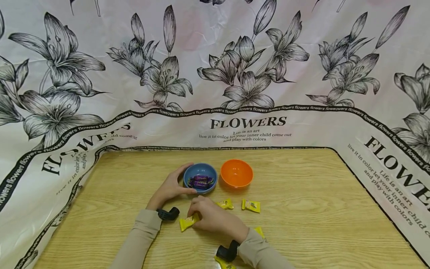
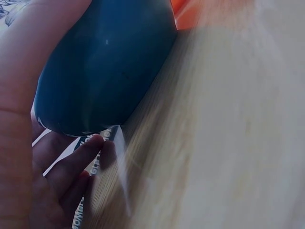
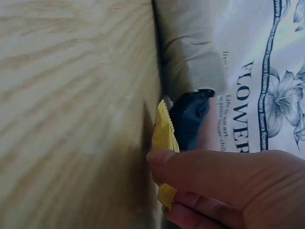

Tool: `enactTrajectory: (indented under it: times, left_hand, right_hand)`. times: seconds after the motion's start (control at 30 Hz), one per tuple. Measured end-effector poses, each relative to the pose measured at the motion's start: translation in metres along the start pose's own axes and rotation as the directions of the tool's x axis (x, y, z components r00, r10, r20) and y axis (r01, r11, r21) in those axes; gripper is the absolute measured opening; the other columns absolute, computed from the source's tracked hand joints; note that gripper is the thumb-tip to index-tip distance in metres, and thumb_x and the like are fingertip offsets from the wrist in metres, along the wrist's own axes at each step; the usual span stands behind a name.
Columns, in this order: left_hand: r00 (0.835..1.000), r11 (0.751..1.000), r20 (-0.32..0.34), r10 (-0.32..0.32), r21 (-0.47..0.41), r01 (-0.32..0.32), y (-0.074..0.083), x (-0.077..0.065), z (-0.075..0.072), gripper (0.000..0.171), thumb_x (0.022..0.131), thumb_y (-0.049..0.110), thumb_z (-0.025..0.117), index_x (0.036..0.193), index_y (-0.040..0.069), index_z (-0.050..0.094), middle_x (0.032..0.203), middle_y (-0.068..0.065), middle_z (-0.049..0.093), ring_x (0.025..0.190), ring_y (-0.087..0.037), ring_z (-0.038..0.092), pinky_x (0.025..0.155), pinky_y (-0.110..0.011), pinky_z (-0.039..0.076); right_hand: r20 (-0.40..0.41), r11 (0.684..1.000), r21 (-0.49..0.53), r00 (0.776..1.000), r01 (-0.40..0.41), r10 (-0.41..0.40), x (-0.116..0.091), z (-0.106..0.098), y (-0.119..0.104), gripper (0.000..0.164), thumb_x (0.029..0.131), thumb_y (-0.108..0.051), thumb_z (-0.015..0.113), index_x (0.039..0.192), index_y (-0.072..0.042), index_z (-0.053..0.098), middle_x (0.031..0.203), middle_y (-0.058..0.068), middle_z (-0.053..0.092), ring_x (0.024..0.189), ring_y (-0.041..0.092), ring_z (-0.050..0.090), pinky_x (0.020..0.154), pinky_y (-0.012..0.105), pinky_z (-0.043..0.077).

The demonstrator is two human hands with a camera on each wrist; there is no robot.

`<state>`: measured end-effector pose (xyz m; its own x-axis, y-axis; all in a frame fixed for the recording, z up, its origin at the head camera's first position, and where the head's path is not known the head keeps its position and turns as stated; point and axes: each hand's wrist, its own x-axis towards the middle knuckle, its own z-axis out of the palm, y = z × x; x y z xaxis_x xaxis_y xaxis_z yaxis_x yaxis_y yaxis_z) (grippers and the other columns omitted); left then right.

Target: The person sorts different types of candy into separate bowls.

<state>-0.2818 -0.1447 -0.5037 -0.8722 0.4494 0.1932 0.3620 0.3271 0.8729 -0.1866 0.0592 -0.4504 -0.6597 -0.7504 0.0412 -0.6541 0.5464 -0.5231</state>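
Observation:
My left hand (image 1: 170,187) grips the side of a blue bowl (image 1: 200,169), its thumb along the near rim and its fingers at the far side. Purple-wrapped candies (image 1: 200,182) lie inside that bowl. In the left wrist view the bowl's outer wall (image 2: 105,62) stands between thumb and fingertips. My right hand (image 1: 209,216) pinches a yellow-wrapped candy (image 1: 189,222) just in front of the bowl. The right wrist view shows the same wrapper (image 3: 164,131) between thumb and fingers, close to the tabletop.
An orange bowl (image 1: 236,174) stands right of the blue one. Other yellow candies lie on the wooden table (image 1: 312,209): one by the right hand (image 1: 226,204), one further right (image 1: 251,206), and others partly hidden by the right forearm. A flower-printed cloth (image 1: 248,127) rises behind.

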Motion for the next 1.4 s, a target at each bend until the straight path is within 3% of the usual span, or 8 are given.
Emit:
enactTrajectory:
  times: [0.27,0.53,0.7,0.83,0.97,1.17,1.4]
  left_hand:
    - [1.000,1.000,-0.015,0.010,-0.008,-0.010,-0.001,-0.003,-0.001,0.099,0.073,0.021,0.091,0.155,0.014,0.035,0.156,-0.008,0.039,0.145,-0.031,0.030,0.118,-0.057,0.019]
    - [1.000,1.000,-0.023,0.005,0.028,-0.004,0.001,-0.004,-0.001,0.110,0.073,0.033,0.089,0.159,0.012,0.023,0.159,-0.009,0.033,0.145,-0.033,0.028,0.117,-0.060,0.019]
    - [0.999,0.992,-0.031,0.015,0.128,-0.011,0.008,-0.002,-0.002,0.107,0.076,0.043,0.085,0.160,0.019,0.022,0.162,-0.005,0.027,0.145,-0.034,0.028,0.114,-0.064,0.023]
    - [0.999,0.963,-0.023,0.040,0.266,-0.032,0.026,0.001,-0.003,0.108,0.075,0.050,0.084,0.160,0.023,0.022,0.163,-0.009,0.024,0.147,-0.035,0.024,0.113,-0.066,0.023]
    - [0.998,0.928,0.010,0.069,0.367,-0.068,0.047,0.006,0.000,0.113,0.073,0.051,0.083,0.160,0.013,0.021,0.162,-0.015,0.023,0.148,-0.036,0.019,0.116,-0.061,0.019]
    - [0.995,0.890,0.099,0.010,0.452,-0.053,0.071,0.014,0.016,0.120,0.074,0.060,0.079,0.160,0.009,0.014,0.164,-0.017,0.013,0.150,-0.038,0.008,0.121,-0.052,0.007]
    - [0.984,0.836,0.178,-0.010,0.542,-0.089,0.092,0.031,0.038,0.118,0.077,0.070,0.071,0.159,0.005,0.015,0.163,-0.018,0.013,0.149,-0.043,0.008,0.120,-0.056,0.011]
  right_hand:
    - [-0.030,1.000,0.015,0.999,0.014,-0.014,-0.002,-0.016,-0.005,0.020,0.079,-0.012,0.084,0.097,-0.013,0.077,0.096,-0.008,0.062,0.094,0.007,0.053,0.088,0.022,0.047]
    - [-0.132,0.996,-0.023,0.987,0.087,-0.089,-0.007,-0.040,-0.005,0.020,0.076,-0.006,0.083,0.094,-0.009,0.077,0.095,-0.002,0.065,0.096,0.013,0.055,0.090,0.027,0.048]
    - [-0.197,0.996,0.017,0.977,0.083,-0.078,-0.017,-0.061,-0.005,0.020,0.077,-0.003,0.082,0.095,-0.008,0.076,0.094,-0.001,0.064,0.095,0.015,0.057,0.088,0.031,0.051]
    - [-0.257,0.993,0.057,0.963,0.103,-0.085,-0.024,-0.078,-0.003,0.021,0.078,0.000,0.082,0.097,-0.005,0.075,0.094,0.002,0.064,0.091,0.016,0.057,0.084,0.035,0.054]
    - [-0.335,0.992,0.082,0.940,0.097,-0.064,-0.031,-0.091,0.004,0.022,0.079,0.000,0.081,0.099,-0.005,0.073,0.099,0.003,0.066,0.095,0.018,0.059,0.086,0.036,0.054]
    - [-0.418,0.995,0.094,0.908,0.014,0.027,-0.041,-0.111,0.017,0.023,0.082,-0.003,0.079,0.103,-0.007,0.073,0.103,0.002,0.066,0.097,0.018,0.061,0.088,0.039,0.053]
    - [-0.475,0.996,0.078,0.876,-0.052,0.083,-0.043,-0.123,0.041,0.022,0.084,-0.001,0.078,0.105,-0.002,0.073,0.102,0.007,0.066,0.098,0.026,0.061,0.090,0.048,0.052]
